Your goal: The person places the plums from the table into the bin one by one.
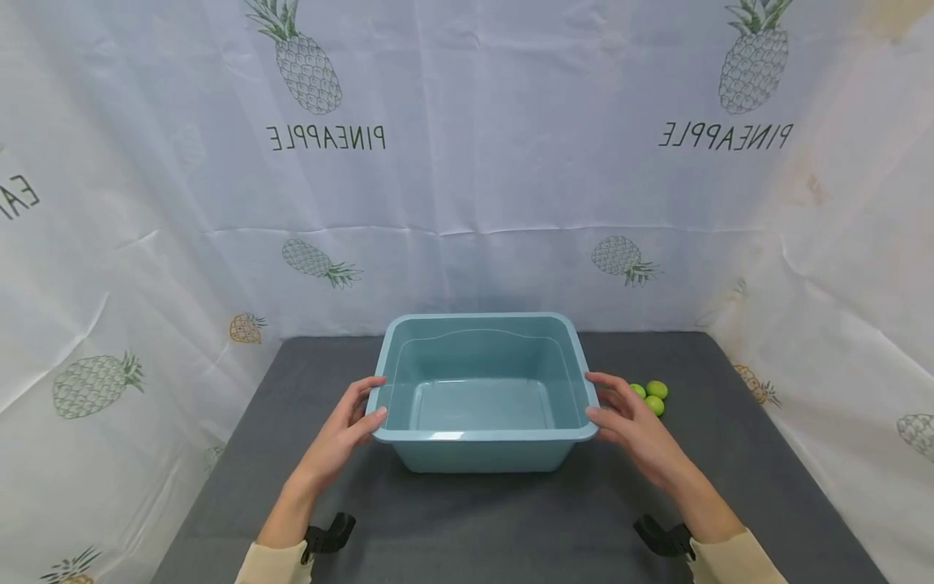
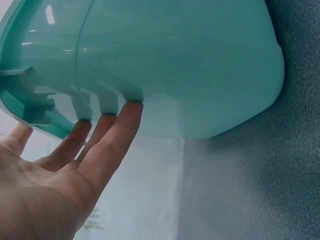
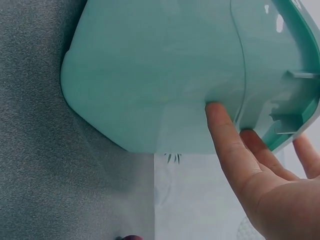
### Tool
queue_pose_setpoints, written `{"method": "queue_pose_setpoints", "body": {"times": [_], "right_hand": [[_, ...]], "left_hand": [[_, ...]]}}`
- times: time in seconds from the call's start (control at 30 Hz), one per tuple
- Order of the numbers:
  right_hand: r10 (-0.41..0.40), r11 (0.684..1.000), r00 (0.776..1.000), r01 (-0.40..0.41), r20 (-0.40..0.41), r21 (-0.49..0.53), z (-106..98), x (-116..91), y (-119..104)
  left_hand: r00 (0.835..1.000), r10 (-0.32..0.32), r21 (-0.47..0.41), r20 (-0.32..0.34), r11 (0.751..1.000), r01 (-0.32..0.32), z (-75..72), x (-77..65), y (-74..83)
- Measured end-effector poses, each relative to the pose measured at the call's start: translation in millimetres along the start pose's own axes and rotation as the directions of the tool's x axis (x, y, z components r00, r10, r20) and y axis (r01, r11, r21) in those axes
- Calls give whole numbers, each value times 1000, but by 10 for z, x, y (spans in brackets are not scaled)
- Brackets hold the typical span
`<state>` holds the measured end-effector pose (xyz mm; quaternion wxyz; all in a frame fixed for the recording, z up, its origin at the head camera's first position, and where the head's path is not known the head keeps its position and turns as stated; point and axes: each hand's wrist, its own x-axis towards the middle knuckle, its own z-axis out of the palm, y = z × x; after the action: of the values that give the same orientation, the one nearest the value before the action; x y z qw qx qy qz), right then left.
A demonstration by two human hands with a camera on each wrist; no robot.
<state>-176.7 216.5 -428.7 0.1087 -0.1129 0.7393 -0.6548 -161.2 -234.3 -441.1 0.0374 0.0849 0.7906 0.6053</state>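
A rectangular blue-green plastic basin (image 1: pixel 481 454) sits upright on the dark grey table, its inner floor in sight. My left hand (image 1: pixel 343 434) grips its left side, thumb and a finger at the rim. Underneath that rim, in the left wrist view, several fingertips (image 2: pixel 131 107) touch the outer wall. My right hand (image 1: pixel 638 434) holds the opposite side the same way. In the right wrist view its fingers (image 3: pixel 230 142) reach up under the rim, one tip against the outer wall.
Small round green fruits, like limes (image 1: pixel 654 405), lie clustered just beyond my right hand. A dark red round thing (image 3: pixel 131 237) peeks in at the right wrist view's bottom edge. White pineapple-print cloth (image 1: pixel 467 162) hangs behind and beside the table (image 1: pixel 481 527).
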Motion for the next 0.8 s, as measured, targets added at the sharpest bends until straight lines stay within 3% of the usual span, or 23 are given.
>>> {"method": "queue_pose_setpoints", "body": {"times": [0.8], "right_hand": [[-4, 1000, 1000, 4, -12, -26, -153, -193, 15]], "left_hand": [[1000, 10, -28, 27, 1000, -9, 184, -64, 62]]}}
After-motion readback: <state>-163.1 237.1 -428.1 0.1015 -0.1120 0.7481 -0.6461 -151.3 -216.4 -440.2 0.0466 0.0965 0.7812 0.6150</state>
